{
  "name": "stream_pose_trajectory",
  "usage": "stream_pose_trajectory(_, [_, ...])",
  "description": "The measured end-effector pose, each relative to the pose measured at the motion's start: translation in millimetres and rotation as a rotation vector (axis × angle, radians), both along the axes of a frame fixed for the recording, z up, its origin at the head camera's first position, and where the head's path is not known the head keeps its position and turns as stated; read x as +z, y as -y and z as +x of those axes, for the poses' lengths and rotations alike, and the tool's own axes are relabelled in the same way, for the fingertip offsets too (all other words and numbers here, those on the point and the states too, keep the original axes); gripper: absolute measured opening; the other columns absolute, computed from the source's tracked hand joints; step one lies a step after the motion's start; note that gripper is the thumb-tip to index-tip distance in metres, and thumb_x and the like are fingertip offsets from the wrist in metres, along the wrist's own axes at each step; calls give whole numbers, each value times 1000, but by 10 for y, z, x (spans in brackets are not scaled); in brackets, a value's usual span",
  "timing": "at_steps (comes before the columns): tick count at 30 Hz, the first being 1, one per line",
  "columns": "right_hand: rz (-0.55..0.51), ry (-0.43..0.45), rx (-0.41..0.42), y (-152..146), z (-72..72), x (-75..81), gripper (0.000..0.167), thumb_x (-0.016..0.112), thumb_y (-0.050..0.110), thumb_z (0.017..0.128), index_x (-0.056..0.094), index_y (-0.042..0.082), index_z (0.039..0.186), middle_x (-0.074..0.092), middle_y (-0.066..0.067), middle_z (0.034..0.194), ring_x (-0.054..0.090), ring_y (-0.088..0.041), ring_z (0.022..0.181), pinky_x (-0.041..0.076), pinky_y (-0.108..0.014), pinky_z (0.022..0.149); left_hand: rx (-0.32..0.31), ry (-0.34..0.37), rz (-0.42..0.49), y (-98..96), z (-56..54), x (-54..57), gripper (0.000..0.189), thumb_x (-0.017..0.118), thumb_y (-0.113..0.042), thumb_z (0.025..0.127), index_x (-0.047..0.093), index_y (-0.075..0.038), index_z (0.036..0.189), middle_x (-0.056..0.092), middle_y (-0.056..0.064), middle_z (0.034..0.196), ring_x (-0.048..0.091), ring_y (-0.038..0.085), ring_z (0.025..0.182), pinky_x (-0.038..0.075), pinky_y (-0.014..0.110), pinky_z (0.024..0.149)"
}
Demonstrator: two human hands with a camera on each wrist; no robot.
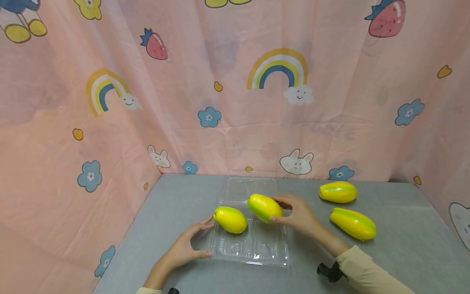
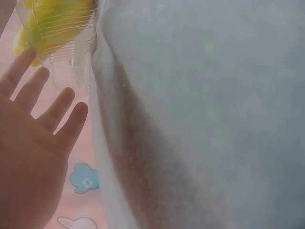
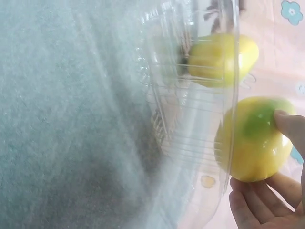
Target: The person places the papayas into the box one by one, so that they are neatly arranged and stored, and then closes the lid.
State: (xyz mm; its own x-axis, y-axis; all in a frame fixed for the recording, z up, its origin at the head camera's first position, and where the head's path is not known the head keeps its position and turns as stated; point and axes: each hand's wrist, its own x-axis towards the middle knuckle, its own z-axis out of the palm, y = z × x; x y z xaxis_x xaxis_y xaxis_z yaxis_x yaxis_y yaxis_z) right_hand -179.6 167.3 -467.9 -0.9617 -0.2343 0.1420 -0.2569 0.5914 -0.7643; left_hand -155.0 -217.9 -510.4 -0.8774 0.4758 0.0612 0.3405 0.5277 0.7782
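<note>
A clear plastic clamshell box [image 1: 249, 260] lies on the table with its lid [image 1: 249, 188] folded back toward the far side. One yellow papaya [image 1: 230, 220] rests in the left part of its tray. My right hand [image 1: 301, 216] grips a second papaya [image 1: 265, 207], yellow with a green streak, over the box's right rear part. In the right wrist view, thumb and fingers hold this papaya [image 3: 255, 143] from opposite sides, above the box rim. My left hand [image 1: 185, 245] stays at the box's left side, fingers spread and fingertips right at the edge.
Two more papayas, a rear one [image 1: 338, 192] and a nearer one [image 1: 353, 223], lie on the grey table [image 1: 411, 253] to the right. A pink patterned curtain [image 1: 235, 139] hangs behind the table and along its sides. A black device [image 1: 330, 272] sits at my right wrist.
</note>
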Motion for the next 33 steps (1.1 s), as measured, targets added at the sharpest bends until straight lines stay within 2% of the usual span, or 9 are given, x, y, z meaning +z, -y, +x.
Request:
stream_pose_trajectory(11, [28, -26, 0, 46, 25, -68, 64, 85, 38, 75, 64, 13, 130, 68, -4, 124, 64, -25, 112, 54, -51, 99, 4, -16, -2, 1, -2, -6, 75, 86, -42, 72, 55, -28, 138, 36, -11, 160, 36, 27, 149, 31, 62, 117])
stream_pose_trajectory(17, [60, -19, -13, 74, 40, -91, 64, 86, 37, 74, 64, 12, 129, 69, -4, 124, 64, -22, 108, 51, -55, 100, 1, -29, -6, -2, -3, -10, 75, 86, -43, 72, 56, -26, 138, 37, -10, 160, 36, 26, 149, 33, 56, 118])
stream_pose_trajectory(23, [85, -53, -4, 101, 51, -139, 66, 88, 34, 71, 65, 8, 127, 69, -6, 123, 65, -22, 104, 53, -52, 96, -6, -44, -7, 0, 4, -8, 74, 86, -42, 72, 56, -26, 138, 38, -6, 160, 37, 27, 148, 35, 50, 119])
stream_pose_trajectory(33, [132, -91, 12, 146, 75, -152, 68, 89, 32, 70, 65, 7, 128, 71, -3, 117, 66, -20, 102, 52, -51, 99, -8, -50, -9, 0, -9, -21, 74, 87, -42, 72, 56, -27, 137, 38, -5, 160, 37, 27, 148, 34, 52, 119])
